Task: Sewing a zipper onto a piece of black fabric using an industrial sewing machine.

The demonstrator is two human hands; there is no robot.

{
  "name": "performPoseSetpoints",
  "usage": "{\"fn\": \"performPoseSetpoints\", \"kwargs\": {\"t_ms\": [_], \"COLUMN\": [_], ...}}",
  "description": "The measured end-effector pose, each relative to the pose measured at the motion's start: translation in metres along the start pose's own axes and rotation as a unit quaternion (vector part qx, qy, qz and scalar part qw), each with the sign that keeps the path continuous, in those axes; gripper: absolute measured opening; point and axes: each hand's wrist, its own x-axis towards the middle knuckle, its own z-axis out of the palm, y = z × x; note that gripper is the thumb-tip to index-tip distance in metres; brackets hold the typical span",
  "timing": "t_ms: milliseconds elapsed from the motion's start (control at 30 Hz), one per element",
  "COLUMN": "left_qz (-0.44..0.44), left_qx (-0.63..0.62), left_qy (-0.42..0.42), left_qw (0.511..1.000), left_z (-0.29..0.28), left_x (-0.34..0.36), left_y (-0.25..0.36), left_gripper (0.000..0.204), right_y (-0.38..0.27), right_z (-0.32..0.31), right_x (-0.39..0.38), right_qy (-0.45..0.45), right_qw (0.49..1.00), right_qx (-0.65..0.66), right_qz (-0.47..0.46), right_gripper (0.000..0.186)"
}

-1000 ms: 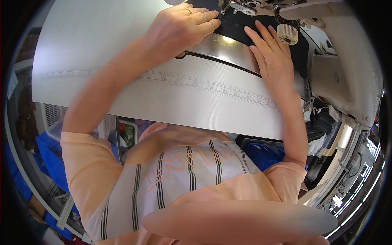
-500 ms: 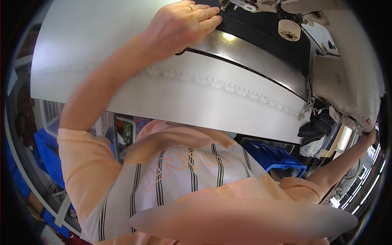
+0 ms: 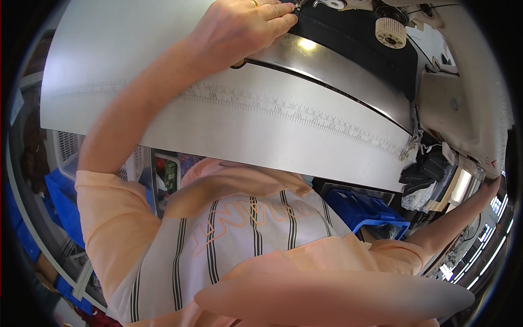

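A black piece of cloth [image 3: 348,43] lies on the metal bed of a sewing machine [image 3: 463,103], with a line of stitching faintly visible along it. My left hand [image 3: 239,27] rests on the cloth's left part, fingers stretched out together, a ring on one of them. Its fingertips come right up beside the presser foot [image 3: 298,5] at the top edge of the picture. Far to the right, my right hand [image 3: 492,186] reaches to the end of the machine behind its arm; the machine hides its fingers.
The white table [image 3: 245,131] has a ruler scale printed along it. A ridged dial [image 3: 391,34] hangs from the machine head. Below the table's right end are a blue bin [image 3: 376,212] and a dark cloth bundle [image 3: 427,169]. A white basket [image 3: 68,150] stands at left.
My left hand sits slightly higher in the picture, its fingertips still by the presser foot. The view has shifted a little; my right hand stays at the machine's end.
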Motion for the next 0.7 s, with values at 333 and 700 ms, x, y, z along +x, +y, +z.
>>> {"fn": "performPoseSetpoints", "kwargs": {"t_ms": [333,700], "left_qz": [0.016,0.012], "left_qx": [0.015,0.008], "left_qy": [0.022,-0.001], "left_qw": [1.000,1.000], "left_z": [0.009,0.004], "left_x": [-0.003,-0.003], "left_y": [-0.003,-0.001], "left_gripper": [0.021,0.022], "right_y": [-0.014,0.013], "right_z": [0.005,0.028], "right_x": [-0.022,-0.062], "right_qy": [-0.008,0.054], "right_qw": [1.000,0.993], "right_qx": [0.003,-0.006], "right_qz": [-0.007,-0.103], "right_gripper": [0.040,0.041]}}
